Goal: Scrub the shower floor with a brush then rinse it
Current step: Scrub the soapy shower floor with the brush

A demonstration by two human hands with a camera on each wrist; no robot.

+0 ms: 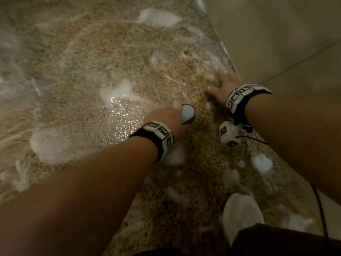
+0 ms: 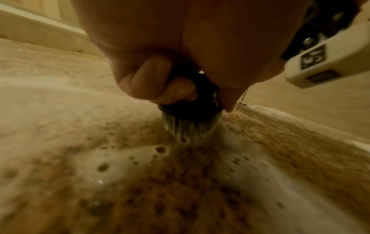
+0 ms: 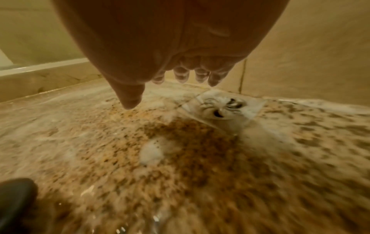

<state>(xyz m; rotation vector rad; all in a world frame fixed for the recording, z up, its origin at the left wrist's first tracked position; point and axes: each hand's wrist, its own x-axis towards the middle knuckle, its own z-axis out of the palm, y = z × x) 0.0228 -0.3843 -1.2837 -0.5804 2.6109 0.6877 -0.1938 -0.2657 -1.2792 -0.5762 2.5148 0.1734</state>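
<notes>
1. Head view: two forearms reaching down over a speckled shower floor [image 1: 92, 58], wet and streaked with white foam [image 1: 118, 90]. Left hand [image 1: 166, 117] curled round one brush [image 1: 188, 112], white-topped, set on the floor toward its right-hand edge. Right hand [image 1: 224, 81] spread flat, fingers splayed, pressed on the floor right beside the edge where it meets the tiled wall [image 1: 286, 34]. Marker-tagged wristband on each wrist, two in all; a small white camera block [image 1: 228, 133] hanging under the right wrist. One pale foot [image 1: 241, 213] planted near the floor's near edge.

2. Left wrist view: fingers [image 2: 152, 74] wrapped round the brush's black body [image 2: 202, 101], thumb down its side; pale bristles [image 2: 190, 126] pressed into bubbly foam [image 2: 124, 159] on the floor. Low curb [image 2: 40, 33] along the far left edge.

3. Right wrist view: palm from below, four fingertips [image 3: 181, 74] and thumb held apart and straight, gripping nothing. One foam-covered drain [image 3: 222, 109] in the floor close to the wall corner. One separate dab of foam [image 3: 154, 152] mid-floor. Dark rounded shape [image 3: 16, 199] at the lower left, too blurred to name.
</notes>
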